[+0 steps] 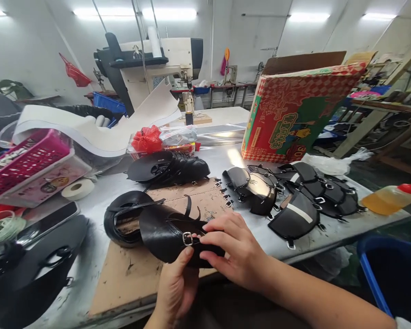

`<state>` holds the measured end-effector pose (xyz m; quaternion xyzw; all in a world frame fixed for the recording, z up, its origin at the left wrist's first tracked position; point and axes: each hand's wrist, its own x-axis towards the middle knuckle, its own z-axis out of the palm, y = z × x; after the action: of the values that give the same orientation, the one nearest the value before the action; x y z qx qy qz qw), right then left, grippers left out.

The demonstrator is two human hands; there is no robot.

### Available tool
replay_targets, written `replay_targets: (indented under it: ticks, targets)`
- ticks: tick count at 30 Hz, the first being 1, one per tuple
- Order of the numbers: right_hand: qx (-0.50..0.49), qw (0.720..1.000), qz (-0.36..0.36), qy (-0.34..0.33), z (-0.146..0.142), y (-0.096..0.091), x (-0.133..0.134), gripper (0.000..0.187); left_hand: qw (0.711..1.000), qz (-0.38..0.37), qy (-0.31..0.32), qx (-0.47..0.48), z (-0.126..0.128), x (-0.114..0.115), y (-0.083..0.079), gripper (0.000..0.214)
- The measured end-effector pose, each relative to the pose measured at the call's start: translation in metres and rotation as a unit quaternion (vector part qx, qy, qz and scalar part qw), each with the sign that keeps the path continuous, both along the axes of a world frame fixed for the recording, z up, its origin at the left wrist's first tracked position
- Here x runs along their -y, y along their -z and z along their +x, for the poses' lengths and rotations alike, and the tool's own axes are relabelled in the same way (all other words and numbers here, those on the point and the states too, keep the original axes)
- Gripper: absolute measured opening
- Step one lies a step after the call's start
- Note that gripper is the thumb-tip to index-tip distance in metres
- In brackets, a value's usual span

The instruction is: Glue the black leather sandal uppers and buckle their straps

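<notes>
Over the counter's (pixel 104 188) near edge, I see the left hand (pixel 177 284) clamped on black leather (pixel 157 230), thumb below the buckle (pixel 185 238); the right hand (pixel 238 249) pinches its right side.

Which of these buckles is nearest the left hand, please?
The buckle on the black piece in the left hand, beside the thumb; the other buckles lie farther off.

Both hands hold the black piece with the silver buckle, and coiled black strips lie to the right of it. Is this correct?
Wrong side: the head view shows the coiled black strips left of the black piece. The rest is right.
</notes>
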<state>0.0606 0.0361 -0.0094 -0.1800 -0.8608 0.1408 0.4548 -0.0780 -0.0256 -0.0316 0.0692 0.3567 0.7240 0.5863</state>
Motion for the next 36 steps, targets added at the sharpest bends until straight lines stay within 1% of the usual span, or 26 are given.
replay_targets:
  ticks: [1,2,6,7,10,12,14,16,18,20,23,24,26,28,31,33,36]
  targets:
    - [0.011,1.000,0.012,0.002,-0.003,-0.002,0.001,0.015,1.000,0.006,0.003,-0.009,0.000,0.001,0.001,0.029]
    - [0.012,1.000,0.008,0.007,-0.006,-0.002,0.001,0.012,1.000,0.011,0.005,-0.018,0.001,0.001,0.002,0.029]
    - [-0.014,0.997,-0.072,0.008,-0.012,0.001,0.004,0.010,0.999,0.014,-0.011,-0.051,0.003,0.002,0.002,0.029]
    - [-0.017,0.997,-0.081,0.005,-0.013,0.002,0.005,0.010,0.998,0.011,-0.019,-0.057,0.005,0.002,0.002,0.030]
    - [-0.020,0.997,-0.070,-0.001,-0.014,0.001,0.005,0.012,0.996,0.004,-0.042,-0.077,0.008,0.001,0.002,0.032]
    - [-0.033,0.996,-0.086,-0.003,-0.014,0.001,0.003,0.013,0.994,0.001,-0.053,-0.099,0.009,0.000,0.003,0.031]
    - [-0.049,0.989,-0.138,-0.008,-0.015,0.001,0.002,0.013,0.991,0.001,-0.050,-0.125,0.009,-0.001,0.002,0.028]
    - [-0.059,0.977,-0.202,-0.023,-0.016,0.002,0.000,0.013,0.989,0.002,-0.033,-0.141,0.007,-0.001,0.001,0.026]
    - [-0.063,0.964,-0.257,-0.038,-0.016,0.002,-0.001,0.013,0.990,-0.001,-0.012,-0.138,0.004,-0.001,0.000,0.026]
    - [-0.057,0.955,-0.290,-0.032,-0.016,0.001,-0.002,0.012,0.993,-0.008,0.011,-0.118,0.001,-0.001,0.000,0.025]
    - [-0.014,0.955,-0.296,-0.009,-0.016,-0.002,-0.002,0.015,0.997,-0.013,0.024,-0.078,-0.001,0.000,0.000,0.029]
    - [0.006,0.957,-0.291,-0.013,-0.016,-0.004,-0.002,0.017,0.997,-0.013,0.026,-0.067,-0.002,0.000,0.000,0.032]
    - [0.033,0.958,-0.284,-0.036,-0.016,-0.006,-0.002,0.011,0.998,-0.012,0.029,-0.055,-0.002,0.000,0.000,0.037]
    - [0.033,0.951,-0.301,-0.058,-0.015,-0.006,-0.003,0.003,0.998,-0.012,0.044,-0.047,-0.001,0.001,0.001,0.038]
    - [0.019,0.940,-0.335,-0.068,-0.016,-0.004,-0.004,0.005,0.996,-0.007,0.084,-0.032,-0.003,0.003,0.003,0.034]
    - [0.022,0.943,-0.324,-0.068,-0.017,-0.002,-0.003,0.007,0.994,0.000,0.102,-0.027,-0.006,0.005,0.007,0.031]
    - [0.037,0.958,-0.276,-0.066,-0.018,-0.001,0.000,0.012,0.995,-0.010,0.095,-0.027,-0.010,0.006,0.011,0.028]
